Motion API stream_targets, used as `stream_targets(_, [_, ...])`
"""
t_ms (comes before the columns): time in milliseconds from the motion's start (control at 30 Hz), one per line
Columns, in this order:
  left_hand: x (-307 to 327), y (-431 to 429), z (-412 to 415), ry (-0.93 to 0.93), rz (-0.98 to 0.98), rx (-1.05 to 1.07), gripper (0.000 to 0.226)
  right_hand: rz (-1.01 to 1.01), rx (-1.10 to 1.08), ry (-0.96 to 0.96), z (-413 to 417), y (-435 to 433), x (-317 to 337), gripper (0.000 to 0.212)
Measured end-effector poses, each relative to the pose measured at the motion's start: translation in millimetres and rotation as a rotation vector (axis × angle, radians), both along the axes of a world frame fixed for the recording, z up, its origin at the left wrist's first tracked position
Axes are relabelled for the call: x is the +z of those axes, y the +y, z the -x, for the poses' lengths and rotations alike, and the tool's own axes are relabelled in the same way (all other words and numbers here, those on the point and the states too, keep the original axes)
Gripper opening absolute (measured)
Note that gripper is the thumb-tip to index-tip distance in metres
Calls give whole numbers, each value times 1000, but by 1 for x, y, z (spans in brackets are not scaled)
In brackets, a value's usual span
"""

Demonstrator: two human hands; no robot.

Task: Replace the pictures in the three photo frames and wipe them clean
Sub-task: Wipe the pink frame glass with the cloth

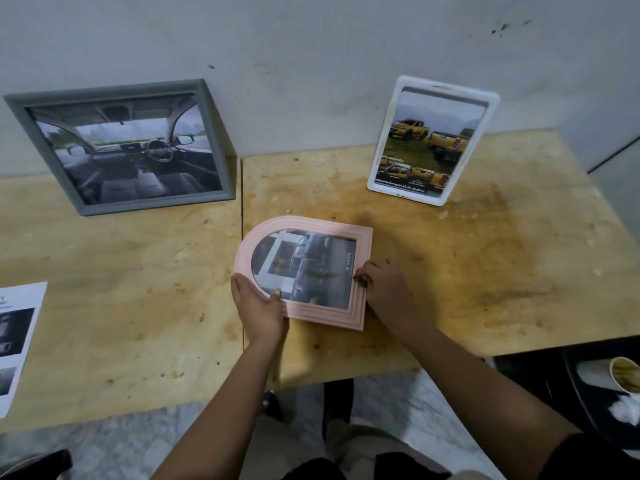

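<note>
A pink arched photo frame lies face up on the wooden table, turned sideways, with a dark car picture in it. My left hand grips its rounded left end, thumb on the glass. My right hand holds its flat right end, fingers curled on the edge. A grey frame with a car-interior picture leans on the wall at the back left. A white frame showing yellow pickup trucks leans on the wall at the back right.
A printed sheet with dark car photos lies at the table's left front edge. Two tabletops meet at a seam. A paper cup and white wadding sit on a dark surface low at the right.
</note>
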State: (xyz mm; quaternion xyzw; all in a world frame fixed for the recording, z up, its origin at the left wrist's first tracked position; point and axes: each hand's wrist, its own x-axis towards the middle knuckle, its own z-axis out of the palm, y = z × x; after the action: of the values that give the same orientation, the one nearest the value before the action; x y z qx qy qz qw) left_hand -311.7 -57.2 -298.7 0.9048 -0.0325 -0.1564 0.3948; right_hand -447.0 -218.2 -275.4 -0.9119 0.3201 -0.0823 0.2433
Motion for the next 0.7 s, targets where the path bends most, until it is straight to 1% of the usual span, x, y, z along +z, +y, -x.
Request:
stream_targets(167, [-3, 5, 2, -1, 46, -28, 62, 14, -42, 12, 11, 16, -3, 17])
stream_targets(300, [-5, 7, -1, -9, 66, -73, 62, -52, -113, 30, 18, 33, -5, 11])
stream_targets(367, [-5, 8, -2, -1, 68, -86, 62, -79, -110, 15, 22, 40, -6, 13])
stream_targets(500, [-5, 10, -3, -44, 45, -141, 61, -75, -98, -26, 30, 56, -3, 19])
stream_targets(600, [-2, 11, -3, -19, 45, -149, 62, -55, -98, -54, 34, 72, -3, 21])
stream_targets(700, [1, 12, -3, 2, 62, -141, 62, -82, -106, -62, 41, 86, -7, 20])
